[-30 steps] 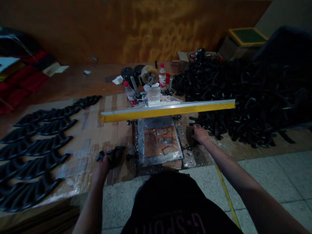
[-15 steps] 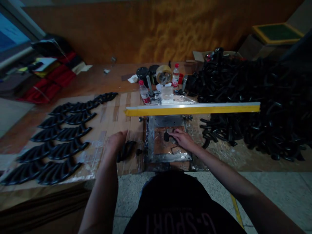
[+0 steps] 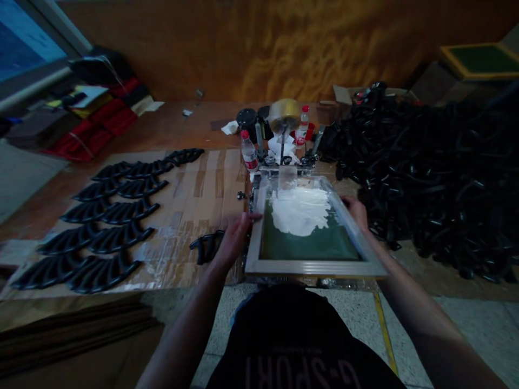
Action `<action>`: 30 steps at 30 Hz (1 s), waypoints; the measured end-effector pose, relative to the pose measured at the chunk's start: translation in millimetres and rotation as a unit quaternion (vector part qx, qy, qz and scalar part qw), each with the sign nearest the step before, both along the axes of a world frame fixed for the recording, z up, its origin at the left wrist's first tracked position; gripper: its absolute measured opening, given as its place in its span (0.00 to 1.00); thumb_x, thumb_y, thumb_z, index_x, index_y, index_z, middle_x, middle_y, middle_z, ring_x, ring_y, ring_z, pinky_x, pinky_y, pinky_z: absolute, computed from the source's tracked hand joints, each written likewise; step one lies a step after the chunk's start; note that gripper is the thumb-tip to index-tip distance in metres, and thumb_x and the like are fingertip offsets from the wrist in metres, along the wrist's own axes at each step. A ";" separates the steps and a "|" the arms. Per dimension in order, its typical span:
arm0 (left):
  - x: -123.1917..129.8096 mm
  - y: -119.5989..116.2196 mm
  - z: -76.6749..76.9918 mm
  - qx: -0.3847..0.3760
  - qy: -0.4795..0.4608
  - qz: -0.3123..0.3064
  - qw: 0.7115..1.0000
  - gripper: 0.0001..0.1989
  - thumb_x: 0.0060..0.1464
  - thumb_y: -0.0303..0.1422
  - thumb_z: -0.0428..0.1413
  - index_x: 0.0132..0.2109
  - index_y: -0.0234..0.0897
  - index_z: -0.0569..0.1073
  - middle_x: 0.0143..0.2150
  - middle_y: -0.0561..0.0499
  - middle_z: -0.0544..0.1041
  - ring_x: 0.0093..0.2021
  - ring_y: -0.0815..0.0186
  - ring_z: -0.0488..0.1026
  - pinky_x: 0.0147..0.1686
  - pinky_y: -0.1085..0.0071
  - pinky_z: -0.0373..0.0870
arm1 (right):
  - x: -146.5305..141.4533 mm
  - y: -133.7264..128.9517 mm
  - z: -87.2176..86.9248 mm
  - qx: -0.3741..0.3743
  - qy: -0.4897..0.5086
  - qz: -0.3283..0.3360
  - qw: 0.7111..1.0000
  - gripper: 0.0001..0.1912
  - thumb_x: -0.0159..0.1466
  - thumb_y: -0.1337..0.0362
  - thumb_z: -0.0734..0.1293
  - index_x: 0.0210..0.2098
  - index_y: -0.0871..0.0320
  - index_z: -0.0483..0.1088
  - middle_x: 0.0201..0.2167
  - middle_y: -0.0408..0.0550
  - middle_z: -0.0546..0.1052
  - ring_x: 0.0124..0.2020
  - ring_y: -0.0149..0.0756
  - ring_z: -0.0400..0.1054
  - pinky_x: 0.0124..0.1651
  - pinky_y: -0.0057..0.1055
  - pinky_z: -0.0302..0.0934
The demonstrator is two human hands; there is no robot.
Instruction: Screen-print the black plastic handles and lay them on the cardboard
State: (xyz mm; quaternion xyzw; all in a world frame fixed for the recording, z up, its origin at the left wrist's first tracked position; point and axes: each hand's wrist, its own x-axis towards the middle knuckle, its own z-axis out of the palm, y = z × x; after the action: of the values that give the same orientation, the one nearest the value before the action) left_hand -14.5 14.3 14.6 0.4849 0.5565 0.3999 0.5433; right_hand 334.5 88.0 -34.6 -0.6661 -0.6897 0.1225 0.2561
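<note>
A metal-framed screen point(image 3: 316, 267) with green mesh lies lowered over the printing base. White ink point(image 3: 302, 212) covers the upper part of the mesh. My left hand point(image 3: 236, 233) is beside the frame's left edge, its index finger pointing to the frame; whether it grips anything is unclear. At the frame's right side is my right hand point(image 3: 357, 213), its fingers partly hidden behind the frame edge. Several black curved parts point(image 3: 207, 246) lie on the cardboard left of my left hand.
Rows of black curved parts point(image 3: 107, 273) lie on cardboard at the left. A large heap of black parts point(image 3: 441, 183) fills the right. Behind the screen stand a bottle with a red cap point(image 3: 249, 154), a second bottle point(image 3: 302, 128) and a tape roll point(image 3: 284, 114).
The framed screen has swung down from its raised position and now covers the base and the small black part. My left hand moved right to its edge; my right hand moved off the base to its right side.
</note>
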 end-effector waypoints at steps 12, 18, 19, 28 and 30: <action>2.4 -6.0 -114.5 -0.029 0.150 -0.035 0.988 0.33 0.59 0.42 0.51 0.68 0.36 0.56 0.27 0.57 0.64 0.26 0.70 0.61 0.27 0.74 0.58 | -118.3 12.6 24.5 -0.063 -0.198 0.261 0.943 0.10 0.63 0.68 0.62 0.42 0.59 0.71 0.40 0.54 0.76 0.43 0.45 0.67 0.45 0.36 0.60; -0.1 -7.6 -119.7 -0.036 0.120 -0.023 0.992 0.33 0.58 0.43 0.52 0.68 0.37 0.58 0.30 0.54 0.69 0.29 0.68 0.65 0.30 0.73 0.61 | -83.0 -23.7 27.7 -0.050 -0.172 0.473 0.862 0.10 0.57 0.72 0.63 0.37 0.57 0.71 0.37 0.49 0.76 0.40 0.39 0.67 0.43 0.32 0.57; 0.4 -7.9 -119.1 -0.037 0.119 -0.021 0.992 0.33 0.58 0.43 0.52 0.68 0.36 0.58 0.30 0.54 0.68 0.28 0.69 0.65 0.29 0.73 0.61 | -82.0 -23.1 29.9 -0.055 -0.166 0.478 0.861 0.09 0.57 0.72 0.63 0.35 0.56 0.71 0.35 0.48 0.76 0.39 0.38 0.67 0.42 0.31 0.57; 4.3 -9.7 -107.2 -0.034 0.108 -0.010 0.994 0.33 0.58 0.42 0.53 0.67 0.34 0.59 0.26 0.57 0.64 0.24 0.71 0.61 0.24 0.76 0.56 | -92.5 -42.3 5.3 0.010 -0.130 0.406 0.905 0.15 0.58 0.73 0.63 0.43 0.59 0.73 0.39 0.52 0.77 0.42 0.41 0.67 0.45 0.34 0.59; 4.1 -9.8 -102.8 -0.037 0.108 -0.009 0.993 0.33 0.58 0.42 0.53 0.67 0.33 0.59 0.26 0.57 0.65 0.24 0.72 0.61 0.24 0.76 0.56 | -92.6 -37.9 10.6 -0.007 -0.119 0.393 0.912 0.13 0.60 0.71 0.64 0.43 0.57 0.74 0.38 0.50 0.77 0.42 0.40 0.69 0.44 0.33 0.61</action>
State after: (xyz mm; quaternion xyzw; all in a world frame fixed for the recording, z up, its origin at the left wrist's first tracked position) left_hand -10.4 4.5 -88.3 0.5099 0.6216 0.3198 0.5014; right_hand 241.9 50.0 -24.1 -0.3522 -0.9205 0.1377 0.0982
